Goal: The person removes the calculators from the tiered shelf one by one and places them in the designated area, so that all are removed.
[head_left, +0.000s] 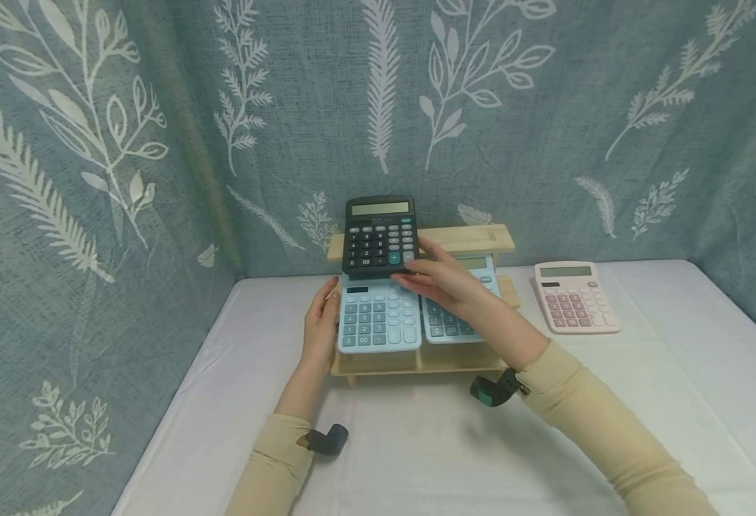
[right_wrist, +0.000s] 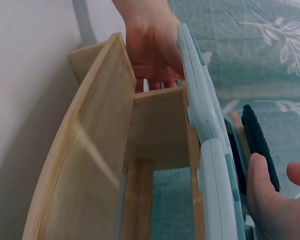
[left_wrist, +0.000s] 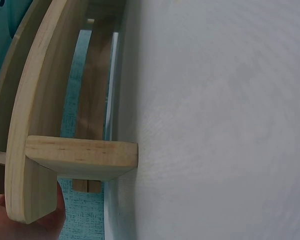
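Here we are in the head view, and the black calculator (head_left: 380,236) sits at the centre of the frame, at the upper rail of the wooden rack (head_left: 384,363), just above the left blue calculator (head_left: 378,319). Our right hand (head_left: 445,276) pinches its lower right corner, one fingertip over the keys. Just right of centre, the right blue calculator (head_left: 451,326) is partly covered by that hand. Only this view gives us the pink calculator (head_left: 574,304), lying centre right on the white table (head_left: 416,459). Over to the right wrist view: the blue pair turns edge-on down the middle, the black one shows as a thin slab at right, and the rack's hollow inside opens up. Our left hand (head_left: 319,315) appears top centre there, its palm showing at the rack's end; the left wrist view catches it lower left, mostly behind a wooden upright. How firmly it grips, we cannot tell.
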Demonstrator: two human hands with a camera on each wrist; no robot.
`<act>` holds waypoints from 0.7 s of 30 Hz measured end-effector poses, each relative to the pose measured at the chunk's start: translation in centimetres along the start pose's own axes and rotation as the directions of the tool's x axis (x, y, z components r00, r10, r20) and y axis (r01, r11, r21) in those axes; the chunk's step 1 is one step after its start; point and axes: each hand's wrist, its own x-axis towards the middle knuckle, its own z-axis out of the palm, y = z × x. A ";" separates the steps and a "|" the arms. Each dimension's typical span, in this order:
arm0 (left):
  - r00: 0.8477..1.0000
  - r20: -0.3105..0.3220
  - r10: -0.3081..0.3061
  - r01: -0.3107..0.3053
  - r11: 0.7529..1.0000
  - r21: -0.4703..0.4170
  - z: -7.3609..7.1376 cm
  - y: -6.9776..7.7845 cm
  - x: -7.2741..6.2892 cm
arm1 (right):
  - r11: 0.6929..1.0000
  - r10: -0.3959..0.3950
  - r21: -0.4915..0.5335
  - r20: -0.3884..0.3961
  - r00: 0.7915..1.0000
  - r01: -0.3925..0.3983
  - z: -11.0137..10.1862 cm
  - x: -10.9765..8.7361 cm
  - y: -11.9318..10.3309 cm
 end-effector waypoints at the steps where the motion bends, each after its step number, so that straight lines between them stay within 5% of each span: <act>1: 1.000 0.001 -0.001 0.001 1.000 -0.001 0.0 0.0 0.0 | 1.000 -0.003 -0.001 0.001 1.000 0.003 0.1 0.1 0.0; 21: 1.000 0.021 -0.004 0.005 0.999 -0.032 -0.2 0.0 0.1 | 1.000 -0.013 -0.001 -0.056 0.998 0.013 0.7 0.8 0.4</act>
